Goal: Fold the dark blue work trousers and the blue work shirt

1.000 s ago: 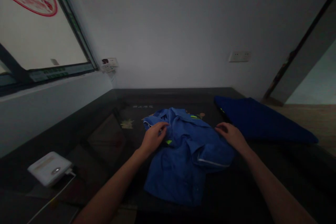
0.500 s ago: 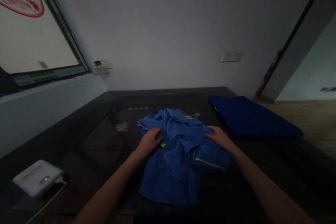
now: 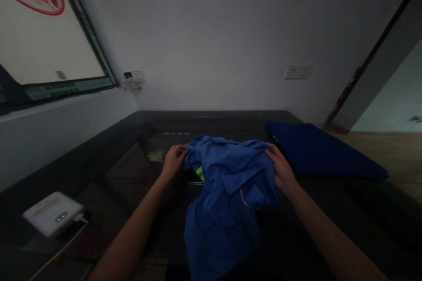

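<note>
A crumpled blue work jacket [image 3: 227, 184] with yellow-green reflective strips and thin pale piping hangs between my hands over the dark tabletop. My left hand [image 3: 174, 160] pinches its left edge between thumb and fingers. On the other side my right hand [image 3: 279, 167] grips the upper right part, the thumb on top and the other fingers partly hidden by cloth. The lower part of the jacket drapes toward me, past the near table edge.
On the right of the dark glossy table [image 3: 125, 140] lies a folded dark blue cloth [image 3: 319, 149]. A white box-shaped device [image 3: 52, 213] with a plugged-in cable sits at the left. Behind the table stands a wall with sockets [image 3: 296, 72]; a window is at upper left.
Both hands have closed on the jacket and lifted its upper part. My left hand moved left and farther away, and the lower cloth now hangs nearer to me.
</note>
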`<state>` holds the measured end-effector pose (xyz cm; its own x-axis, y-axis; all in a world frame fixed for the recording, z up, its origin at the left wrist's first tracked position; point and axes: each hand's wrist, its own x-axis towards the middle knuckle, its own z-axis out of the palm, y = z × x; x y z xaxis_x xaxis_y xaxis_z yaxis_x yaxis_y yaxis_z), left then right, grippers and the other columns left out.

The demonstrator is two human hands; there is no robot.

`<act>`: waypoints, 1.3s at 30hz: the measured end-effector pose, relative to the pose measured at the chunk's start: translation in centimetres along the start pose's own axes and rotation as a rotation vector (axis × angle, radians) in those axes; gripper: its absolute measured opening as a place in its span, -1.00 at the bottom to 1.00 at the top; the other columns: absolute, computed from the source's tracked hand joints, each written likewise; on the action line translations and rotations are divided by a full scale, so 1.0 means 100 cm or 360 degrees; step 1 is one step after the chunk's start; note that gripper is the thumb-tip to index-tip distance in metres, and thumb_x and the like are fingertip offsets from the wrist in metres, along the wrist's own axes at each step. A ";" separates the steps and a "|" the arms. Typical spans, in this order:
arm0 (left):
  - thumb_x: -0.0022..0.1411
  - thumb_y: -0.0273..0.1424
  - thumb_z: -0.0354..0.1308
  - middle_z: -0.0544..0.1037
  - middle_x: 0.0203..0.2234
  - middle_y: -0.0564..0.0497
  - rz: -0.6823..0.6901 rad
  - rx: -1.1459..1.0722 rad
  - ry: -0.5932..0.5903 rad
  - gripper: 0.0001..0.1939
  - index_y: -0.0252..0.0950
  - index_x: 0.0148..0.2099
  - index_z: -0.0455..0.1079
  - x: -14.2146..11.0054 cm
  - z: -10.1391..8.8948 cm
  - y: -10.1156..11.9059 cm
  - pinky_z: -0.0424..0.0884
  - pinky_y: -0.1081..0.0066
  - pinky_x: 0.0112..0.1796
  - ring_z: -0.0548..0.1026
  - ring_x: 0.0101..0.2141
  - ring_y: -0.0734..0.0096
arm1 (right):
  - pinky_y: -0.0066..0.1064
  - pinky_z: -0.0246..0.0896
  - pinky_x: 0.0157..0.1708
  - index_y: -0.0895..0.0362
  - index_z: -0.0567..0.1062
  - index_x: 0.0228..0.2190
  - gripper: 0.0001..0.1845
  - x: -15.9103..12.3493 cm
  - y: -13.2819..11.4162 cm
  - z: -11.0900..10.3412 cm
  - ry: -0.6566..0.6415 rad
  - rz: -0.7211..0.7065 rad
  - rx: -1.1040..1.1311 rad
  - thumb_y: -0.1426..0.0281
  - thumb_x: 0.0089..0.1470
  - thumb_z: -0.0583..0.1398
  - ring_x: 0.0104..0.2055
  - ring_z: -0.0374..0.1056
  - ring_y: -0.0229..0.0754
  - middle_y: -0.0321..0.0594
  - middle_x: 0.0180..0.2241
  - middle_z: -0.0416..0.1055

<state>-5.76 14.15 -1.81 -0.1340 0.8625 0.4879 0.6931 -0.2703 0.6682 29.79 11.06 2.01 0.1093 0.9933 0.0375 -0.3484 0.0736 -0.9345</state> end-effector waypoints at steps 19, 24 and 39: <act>0.07 0.02 0.13 0.46 -0.04 -0.11 -0.0533 -0.0881 -0.1024 -0.38 -0.23 0.09 0.30 0.005 -0.048 0.024 0.32 0.25 -0.07 0.43 -0.07 0.17 | -0.37 0.02 0.13 0.25 0.41 -0.06 -0.65 -0.116 0.043 0.147 -0.2581 -0.1105 -0.1176 0.56 0.08 0.13 0.18 0.14 -0.12 0.03 0.13 0.25; -0.01 -0.04 0.21 0.45 -0.02 -0.12 -0.0282 -0.0425 -0.1080 -0.40 -0.29 0.02 0.35 0.003 -0.044 0.027 0.29 0.23 -0.02 0.41 -0.04 0.11 | -0.37 0.15 0.04 0.10 0.45 -0.10 -0.75 -0.076 -0.010 0.108 -0.1920 -0.0892 -0.1082 0.37 0.20 0.08 0.02 0.31 -0.25 -0.19 -0.06 0.43; -0.08 -0.17 0.34 0.01 0.26 -0.13 0.0382 0.0166 -0.1484 -0.21 -0.05 0.21 0.18 -0.055 -0.030 0.079 0.02 -0.03 0.15 -0.01 0.24 -0.11 | -0.23 0.16 -0.04 0.17 0.42 -0.10 -0.55 0.028 0.073 0.016 -0.0799 -0.0467 -0.1837 0.46 -0.11 0.25 -0.05 0.34 -0.01 -0.06 -0.10 0.44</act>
<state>-1.68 6.04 2.45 0.6040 0.7941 -0.0670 0.6942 -0.4830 0.5336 26.09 14.48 -4.18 -0.4031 0.8963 0.1851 0.6575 0.4243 -0.6226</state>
